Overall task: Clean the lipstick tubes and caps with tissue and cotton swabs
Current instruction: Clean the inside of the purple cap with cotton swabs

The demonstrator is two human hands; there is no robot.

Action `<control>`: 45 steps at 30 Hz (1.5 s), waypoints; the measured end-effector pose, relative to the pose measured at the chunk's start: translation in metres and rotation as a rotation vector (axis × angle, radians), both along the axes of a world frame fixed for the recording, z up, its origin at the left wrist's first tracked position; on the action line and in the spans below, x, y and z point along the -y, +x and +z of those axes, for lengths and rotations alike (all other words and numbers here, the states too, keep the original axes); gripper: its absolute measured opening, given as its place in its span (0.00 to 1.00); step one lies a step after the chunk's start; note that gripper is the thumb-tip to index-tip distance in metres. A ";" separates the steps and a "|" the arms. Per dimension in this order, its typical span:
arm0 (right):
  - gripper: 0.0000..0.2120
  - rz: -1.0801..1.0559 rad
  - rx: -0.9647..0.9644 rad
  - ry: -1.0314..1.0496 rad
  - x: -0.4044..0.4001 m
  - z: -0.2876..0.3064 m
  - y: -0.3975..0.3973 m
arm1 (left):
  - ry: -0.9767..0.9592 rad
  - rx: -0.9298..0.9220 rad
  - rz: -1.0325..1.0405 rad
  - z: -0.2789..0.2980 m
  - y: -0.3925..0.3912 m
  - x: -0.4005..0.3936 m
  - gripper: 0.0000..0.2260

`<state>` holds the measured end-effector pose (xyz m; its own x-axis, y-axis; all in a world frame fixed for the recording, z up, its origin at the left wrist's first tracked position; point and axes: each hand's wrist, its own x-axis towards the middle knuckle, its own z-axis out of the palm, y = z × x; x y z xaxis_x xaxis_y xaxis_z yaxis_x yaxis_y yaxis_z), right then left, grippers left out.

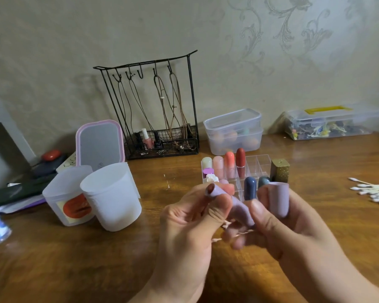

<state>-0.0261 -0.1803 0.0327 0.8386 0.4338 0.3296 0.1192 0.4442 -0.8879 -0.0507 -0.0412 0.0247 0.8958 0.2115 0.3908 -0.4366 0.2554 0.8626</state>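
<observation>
My left hand (190,219) grips a lilac lipstick tube (241,206) with its dark tip pointing up and left. A thin cotton swab (225,225) also lies between that hand's fingers. In my right hand (280,224) I hold the matching lilac cap (278,197), open end up. Both hands are close together above the wooden table (96,259). Behind them stands a clear lipstick organizer (254,165) with several lipsticks in it, pink, coral, red (240,162) and blue (249,189).
Two translucent white cups (112,197) stand at the left, with a pink-rimmed mirror (100,143) behind. A black wire jewellery rack (158,110) and clear lidded boxes (234,132) line the wall. A heap of cotton swabs (372,191) lies at the right edge. A gold box (280,169) stands beside the organizer.
</observation>
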 end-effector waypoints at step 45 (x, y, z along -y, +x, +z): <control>0.14 -0.064 0.137 -0.285 0.012 0.000 0.005 | 0.162 0.022 -0.037 -0.002 -0.002 0.005 0.16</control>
